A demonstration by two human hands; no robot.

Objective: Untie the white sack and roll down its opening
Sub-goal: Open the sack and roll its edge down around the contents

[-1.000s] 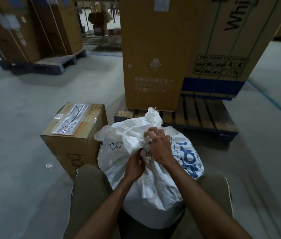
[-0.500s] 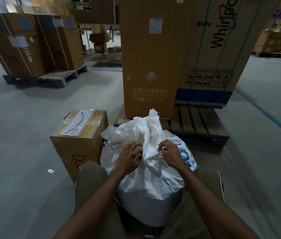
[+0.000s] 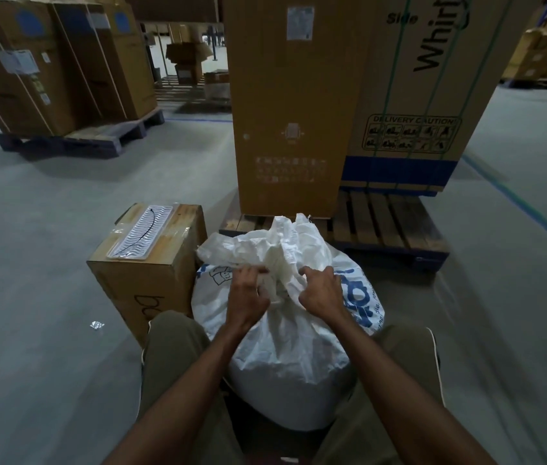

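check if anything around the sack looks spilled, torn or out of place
Only a small crumpled silvery scrap lying loose on the grey concrete floor, left of the brown cardboard box. The white woven sack shows no spill or tear.

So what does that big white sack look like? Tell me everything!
The sack is white and crinkly, like woven plastic, with blue print on its left and right sides. It looks full and round, standing upright on the floor between the person's knees. Its top is bunched into a rumpled tuft, not rolled down yet. The left hand and right hand both pinch the gathered neck. A cardboard box sits close by its left side, and a pallet lies behind it.
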